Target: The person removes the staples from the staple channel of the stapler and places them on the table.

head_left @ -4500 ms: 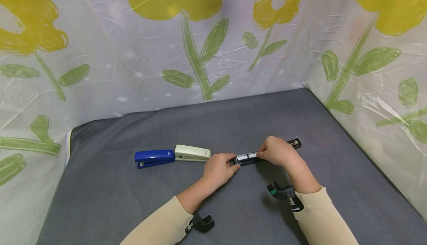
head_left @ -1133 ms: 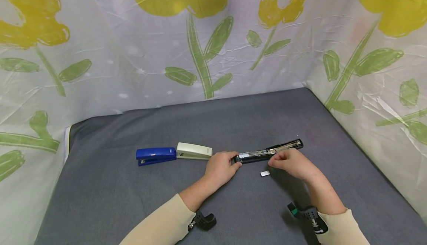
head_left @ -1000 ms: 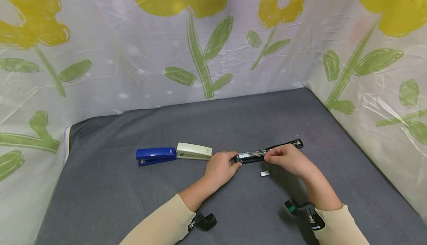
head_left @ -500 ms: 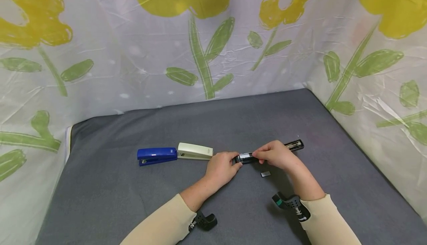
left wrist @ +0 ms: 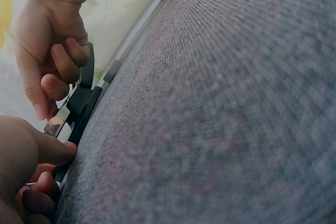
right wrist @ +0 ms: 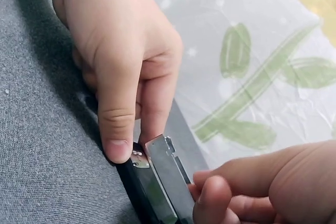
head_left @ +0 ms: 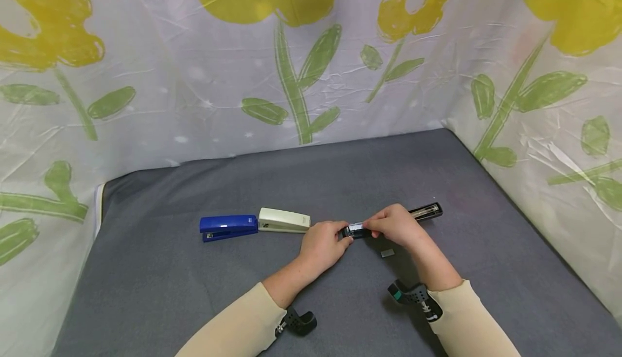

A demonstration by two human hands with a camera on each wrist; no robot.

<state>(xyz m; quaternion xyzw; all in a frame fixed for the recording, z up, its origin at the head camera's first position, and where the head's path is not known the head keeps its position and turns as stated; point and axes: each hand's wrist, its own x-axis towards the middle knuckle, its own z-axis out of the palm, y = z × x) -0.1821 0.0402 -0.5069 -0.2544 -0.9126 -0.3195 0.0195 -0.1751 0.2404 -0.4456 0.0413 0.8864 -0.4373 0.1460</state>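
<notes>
A black stapler [head_left: 358, 231] lies opened out flat on the grey cloth, its top arm [head_left: 426, 212] stretching to the right. My left hand [head_left: 320, 249] holds the stapler's left end between thumb and fingers. Over the metal magazine [right wrist: 170, 177], my right hand [head_left: 396, 224] pinches with thumb and forefinger; the exact contact is partly hidden. In the left wrist view, the fingertips of the right hand [left wrist: 55, 56] meet the magazine just above the left hand [left wrist: 23, 153]. A short silver strip of staples [head_left: 387, 253] rests on the cloth below the stapler.
Left of my left hand stand a cream stapler [head_left: 284, 220] and a blue stapler [head_left: 228, 227], end to end. A flower-printed curtain [head_left: 160, 76] borders the back and sides of the grey cloth [head_left: 184, 297]. Each wrist carries a black camera mount.
A short staple strip, in the stapler 4.5 seconds ago, lies on the cloth from 1.1 seconds ago. My right hand has since slid left along the magazine; the left hand keeps its hold.
</notes>
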